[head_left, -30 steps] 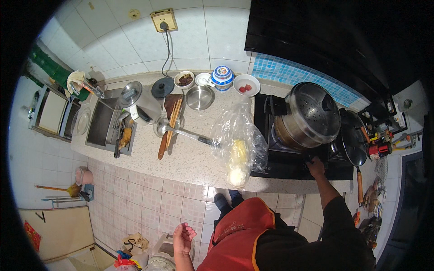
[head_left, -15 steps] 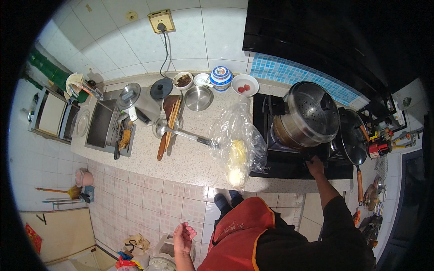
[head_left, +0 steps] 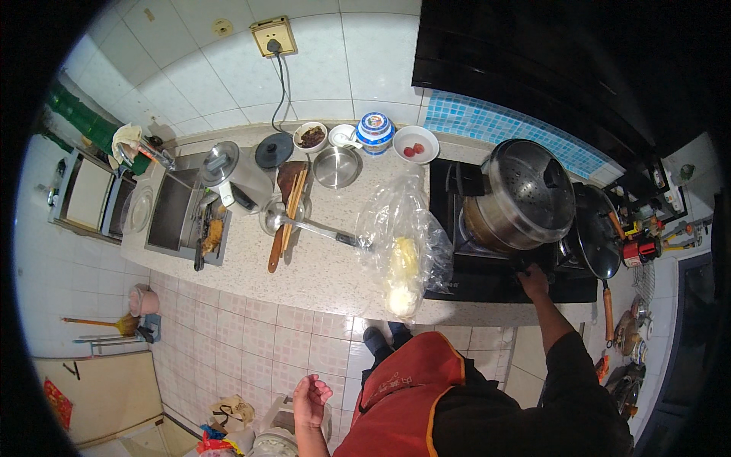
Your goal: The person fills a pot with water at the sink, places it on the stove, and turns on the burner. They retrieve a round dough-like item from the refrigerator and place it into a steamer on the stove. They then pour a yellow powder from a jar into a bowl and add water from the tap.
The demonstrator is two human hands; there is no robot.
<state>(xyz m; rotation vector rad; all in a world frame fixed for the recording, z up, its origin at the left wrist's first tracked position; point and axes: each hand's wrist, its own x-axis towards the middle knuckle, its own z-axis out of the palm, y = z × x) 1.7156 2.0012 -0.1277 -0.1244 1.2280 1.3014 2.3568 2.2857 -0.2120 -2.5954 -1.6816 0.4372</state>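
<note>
My right hand (head_left: 534,282) reaches to the front of the black gas stove (head_left: 487,288), its fingers closed at a control knob that they mostly cover. Behind it, a large steel steamer pot (head_left: 487,221) with a tilted-looking lid (head_left: 531,190) stands on the burner. My left hand (head_left: 311,399) hangs over the floor beside the red apron (head_left: 415,381), palm up, fingers loosely bent and holding nothing. On the counter left of the stove lies a pale yellow-white cabbage (head_left: 403,274) in a clear plastic bag (head_left: 396,221).
A ladle (head_left: 312,228), wooden chopsticks (head_left: 294,213) and an electric kettle (head_left: 236,179) occupy the counter's left part. Bowls, including a white bowl (head_left: 416,145), and a blue-white jar (head_left: 374,133) line the wall. A wok (head_left: 592,228) sits right of the steamer; a sink (head_left: 173,206) is far left.
</note>
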